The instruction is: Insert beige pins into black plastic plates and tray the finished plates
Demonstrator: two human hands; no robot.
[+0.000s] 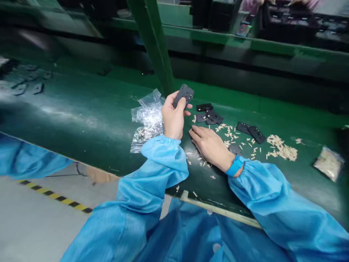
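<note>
My left hand (173, 118) is raised above the green belt (81, 116), fingers closed on a flat black plastic plate (184, 95) with small holes. My right hand (209, 145) rests low on the belt, fingers together and curled down among small beige pieces (227, 133); what its fingertips hold is hidden. Several more black plates (208, 115) lie just beyond my hands, and two others (251, 131) lie to the right. Both arms wear blue sleeves, and a blue band sits on my right wrist.
Crumpled clear plastic bags (147, 118) lie left of my left hand. A heap of beige pieces (282, 149) and a small filled bag (328, 163) sit at right. A green post (155, 43) rises behind. Black trays (286, 22) stand on the far shelf. Floor with hazard tape (54, 196) at left.
</note>
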